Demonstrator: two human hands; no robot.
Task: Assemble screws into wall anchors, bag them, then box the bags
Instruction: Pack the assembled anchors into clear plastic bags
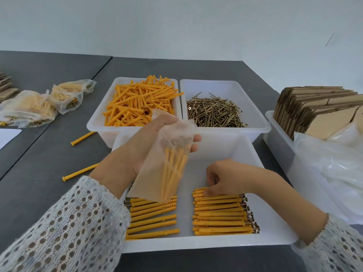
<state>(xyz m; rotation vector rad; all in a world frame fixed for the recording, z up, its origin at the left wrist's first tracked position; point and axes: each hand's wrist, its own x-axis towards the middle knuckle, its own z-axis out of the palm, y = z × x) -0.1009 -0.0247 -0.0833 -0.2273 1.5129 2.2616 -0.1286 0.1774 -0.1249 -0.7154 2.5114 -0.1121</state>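
Note:
My left hand (137,146) holds up a clear plastic bag (167,163) by its top; several yellow anchors with screws hang inside it. The bag hovers over the near white tray (196,245), which holds two rows of assembled anchors, a left row (153,218) and a right row (222,213). My right hand (227,177) reaches down with curled fingers and pinches the topmost anchors of the right row. Behind stand a tray of loose yellow anchors (137,104) and a tray of brass screws (213,112).
Filled bags (39,107) lie on the grey table at the left. Two stray anchors (82,137) lie beside the trays. At the right a white bin holds flat cardboard boxes (318,112) and empty plastic bags (334,169). A white sheet of paper (7,136) lies at the left edge.

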